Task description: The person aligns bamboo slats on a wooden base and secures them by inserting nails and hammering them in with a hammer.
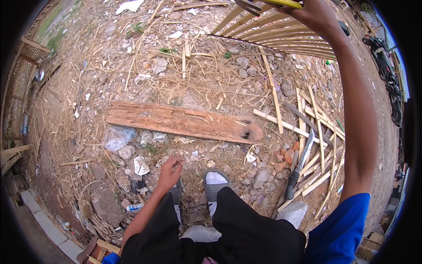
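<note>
At the top right, my raised right hand (313,16) is closed around a hammer (285,3) with a yellow shaft and a dark claw; its head is partly cut off by the frame edge. Behind it stands a panel of pale wooden slats (272,35), fanned out along a dark lower edge. My left hand (170,170) hovers above my left foot with fingers curled together; whatever they hold, if anything, is too small to make out. Just beyond my feet lies a worn reddish plank (180,121), with small thin bits scattered on top.
Right of my legs, a long knife (301,163) with a black handle lies by a pile of pale slats (323,132). Broken bricks (285,156), stones, a clear plastic bag (118,137) and a crushed can (134,207) litter the ground. Motorcycles (384,66) stand far right.
</note>
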The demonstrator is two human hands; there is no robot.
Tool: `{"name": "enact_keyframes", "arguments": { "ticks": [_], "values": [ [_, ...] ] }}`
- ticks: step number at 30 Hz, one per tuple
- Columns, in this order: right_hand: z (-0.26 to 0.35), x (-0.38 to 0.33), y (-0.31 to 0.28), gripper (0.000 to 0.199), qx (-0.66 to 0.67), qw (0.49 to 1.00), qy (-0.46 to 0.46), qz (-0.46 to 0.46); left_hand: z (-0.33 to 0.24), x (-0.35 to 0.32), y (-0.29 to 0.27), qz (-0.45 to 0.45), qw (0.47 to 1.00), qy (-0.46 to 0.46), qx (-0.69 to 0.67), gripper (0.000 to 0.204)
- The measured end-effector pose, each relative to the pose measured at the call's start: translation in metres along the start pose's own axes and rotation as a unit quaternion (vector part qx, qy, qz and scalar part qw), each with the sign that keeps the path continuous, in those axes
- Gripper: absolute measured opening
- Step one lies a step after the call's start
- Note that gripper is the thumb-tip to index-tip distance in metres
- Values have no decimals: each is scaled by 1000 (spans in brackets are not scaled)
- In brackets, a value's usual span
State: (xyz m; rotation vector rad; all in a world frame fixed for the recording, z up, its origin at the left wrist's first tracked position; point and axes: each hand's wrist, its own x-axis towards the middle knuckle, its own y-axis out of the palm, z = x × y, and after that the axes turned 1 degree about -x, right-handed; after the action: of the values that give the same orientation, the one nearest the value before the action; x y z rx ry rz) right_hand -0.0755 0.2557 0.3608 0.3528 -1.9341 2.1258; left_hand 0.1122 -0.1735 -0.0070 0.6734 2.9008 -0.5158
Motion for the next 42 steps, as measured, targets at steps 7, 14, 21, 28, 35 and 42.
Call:
{"name": "enact_keyframes", "arguments": {
  "ticks": [7,14,21,28,35,42],
  "values": [
    [-5,-57,44,16,-159,964,-205,-52,-2,-3,-5,-10,1000,0,-23,19],
    [24,-160,96,15,-78,971,-226,28,-9,-18,-26,-10,999,-12,33,17],
    [39,-252,204,8,-64,949,-284,123,-23,-52,-54,-58,993,15,98,18],
    [54,-245,226,8,-41,955,-269,115,-20,-94,-74,-142,985,-68,69,16],
    [96,-226,237,8,1,968,-238,83,-26,-102,-64,-148,982,-48,106,17],
    [124,-275,247,12,32,971,-194,133,-63,-106,-62,-151,984,-88,27,18]
  ]
}}
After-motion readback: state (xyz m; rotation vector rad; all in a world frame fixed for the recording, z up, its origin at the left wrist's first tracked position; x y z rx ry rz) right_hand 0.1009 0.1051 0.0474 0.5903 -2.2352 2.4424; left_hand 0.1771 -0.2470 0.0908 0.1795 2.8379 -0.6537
